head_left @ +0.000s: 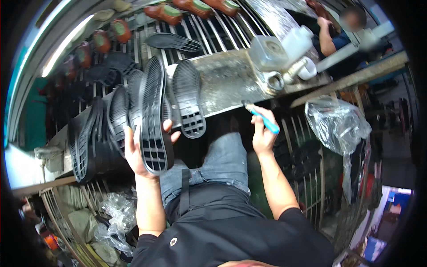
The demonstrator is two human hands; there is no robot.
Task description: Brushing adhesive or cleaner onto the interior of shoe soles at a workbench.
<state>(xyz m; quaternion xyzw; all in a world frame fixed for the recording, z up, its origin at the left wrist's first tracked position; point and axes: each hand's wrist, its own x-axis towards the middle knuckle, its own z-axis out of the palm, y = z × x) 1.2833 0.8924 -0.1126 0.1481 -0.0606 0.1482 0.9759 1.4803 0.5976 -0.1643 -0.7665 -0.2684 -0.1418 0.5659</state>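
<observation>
A black shoe sole (153, 120) with a ridged, gridded inner face is gripped near its heel by my left hand (141, 153). My right hand (263, 135) is closed around the blue handle of a brush (264, 119); its dark tip points at the bench edge. Just right of the held sole, another black sole lies on the metal bench (224, 82), its heel jutting over the front edge. Several more black soles (118, 113) lean and stack to the left of my left hand.
Square plastic container (268, 52), white jug (297, 42) and a small metal-rimmed pot (274, 81) stand at the bench's right. Brown shoes (163, 14) line the far rack. A clear plastic bag (336, 122) hangs at right. Someone's arm (327, 40) shows at the upper right.
</observation>
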